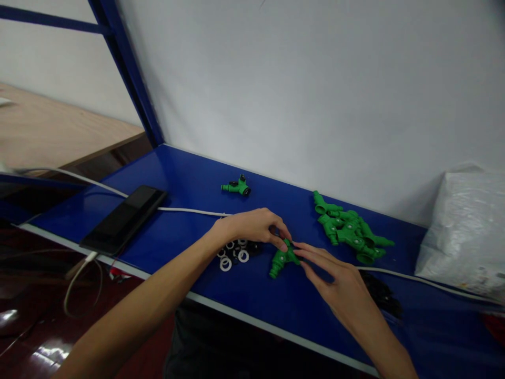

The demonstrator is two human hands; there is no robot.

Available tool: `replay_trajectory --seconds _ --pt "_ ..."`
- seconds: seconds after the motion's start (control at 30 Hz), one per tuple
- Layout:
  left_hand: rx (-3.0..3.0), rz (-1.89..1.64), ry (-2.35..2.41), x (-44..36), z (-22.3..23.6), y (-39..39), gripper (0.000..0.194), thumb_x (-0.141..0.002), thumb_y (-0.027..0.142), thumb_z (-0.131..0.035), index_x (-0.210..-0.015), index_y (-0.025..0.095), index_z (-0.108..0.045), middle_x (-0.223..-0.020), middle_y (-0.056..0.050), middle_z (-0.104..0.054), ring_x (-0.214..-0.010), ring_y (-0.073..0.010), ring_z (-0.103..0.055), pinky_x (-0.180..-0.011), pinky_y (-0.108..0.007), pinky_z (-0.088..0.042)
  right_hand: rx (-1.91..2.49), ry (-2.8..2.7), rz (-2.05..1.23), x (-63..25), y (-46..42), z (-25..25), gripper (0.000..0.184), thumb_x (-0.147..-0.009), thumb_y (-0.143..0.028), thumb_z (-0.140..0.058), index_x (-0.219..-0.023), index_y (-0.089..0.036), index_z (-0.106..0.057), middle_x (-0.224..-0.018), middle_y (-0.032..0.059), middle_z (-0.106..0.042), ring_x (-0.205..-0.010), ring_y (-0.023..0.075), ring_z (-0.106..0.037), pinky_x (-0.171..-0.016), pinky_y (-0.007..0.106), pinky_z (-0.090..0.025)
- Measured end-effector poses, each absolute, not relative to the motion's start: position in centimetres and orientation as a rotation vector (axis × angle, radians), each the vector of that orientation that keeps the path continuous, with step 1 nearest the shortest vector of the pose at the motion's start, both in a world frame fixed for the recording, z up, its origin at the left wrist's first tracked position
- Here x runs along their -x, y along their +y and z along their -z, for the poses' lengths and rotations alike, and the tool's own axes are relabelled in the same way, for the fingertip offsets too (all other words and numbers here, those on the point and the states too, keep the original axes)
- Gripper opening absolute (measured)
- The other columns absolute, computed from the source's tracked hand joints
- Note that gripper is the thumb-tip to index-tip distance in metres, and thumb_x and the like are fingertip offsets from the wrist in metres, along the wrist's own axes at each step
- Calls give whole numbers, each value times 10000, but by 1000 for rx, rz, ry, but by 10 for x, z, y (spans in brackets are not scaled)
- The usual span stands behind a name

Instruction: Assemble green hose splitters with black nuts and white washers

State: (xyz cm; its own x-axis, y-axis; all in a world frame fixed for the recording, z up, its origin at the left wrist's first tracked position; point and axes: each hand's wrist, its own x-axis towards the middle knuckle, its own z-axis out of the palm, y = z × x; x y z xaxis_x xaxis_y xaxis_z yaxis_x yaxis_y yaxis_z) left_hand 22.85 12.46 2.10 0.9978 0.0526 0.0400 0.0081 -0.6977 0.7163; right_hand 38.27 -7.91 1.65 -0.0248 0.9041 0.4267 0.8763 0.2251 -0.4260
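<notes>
The step in hand seems to be two-handed fingertip work on a green Y-shaped hose connector (280,259), which sits between the hands over the near half of the worktop (189,181); whether it rests there or is held just above cannot be told. The left hand (260,227) pinches its upper end between thumb and fingers, while the right hand (331,268) has its fingertips closed about the branch on the other side. Any small part between the fingers is too hidden to make out. The next move, as I judge it, calls for one hand to steady the body while the other works precisely at the branch openings. Partly under the left wrist lies a scatter of black and white washers (235,255), close enough that a low sweep of that arm could disturb them. Behind, set apart near the wall (284,95), is a similar connector with black fittings (236,186); a pile of green connectors (349,231), with no such fittings visible, lies beyond the right hand. Black pieces (381,295) beside the right forearm are too dark to identify. A white cable (414,281) crosses the worktop behind the hands and could snag a reach toward the pile. A black tablet-like device (124,218) lies at the left, and a clear plastic bag (463,231) stands at the far right.
</notes>
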Motion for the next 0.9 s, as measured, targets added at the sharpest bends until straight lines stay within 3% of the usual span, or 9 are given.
replay_trajectory --seconds 0.3,0.43,0.63,0.9 --pt "-2339 -71 24 -230 -15 126 311 -895 407 -752 -1153 239 -793 -1071 -38 -782 -935 -158 -707 -824 -197 -473 1634 -1838 -144 -382 -78 -16 272 -989 -208 -533 -1005 -231 -804 -1099 57 -813 -980 229 -794 -925 335 -637" --pt "-2330 -71 30 -229 -17 126 297 -899 398 -750 -1148 242 -794 -1083 -37 -784 -953 -168 -705 -834 -211 -473 1723 -1728 -182 -382 -78 -13 234 -973 -265 -587 -1106 -254 -779 -1065 34 -821 -900 241 -806 -870 352 -654" --pt "-2328 -95 38 -229 -18 125 278 -880 383 -773 -1112 232 -806 -1043 -38 -787 -914 -166 -699 -813 -218 -469 1765 -1642 -51 -382 -80 -10 194 -956 -357 -637 -927 -242 -791 -976 63 -812 -881 251 -781 -853 374 -628" --pt "-2337 -57 66 -227 -20 126 316 -901 432 -738 -1138 231 -794 -1073 -43 -783 -945 -167 -701 -828 -219 -475 1788 -1387 61 -359 -77 8 203 -946 -383 -670 -837 -224 -736 -890 79 -760 -820 235 -706 -752 368 -584"
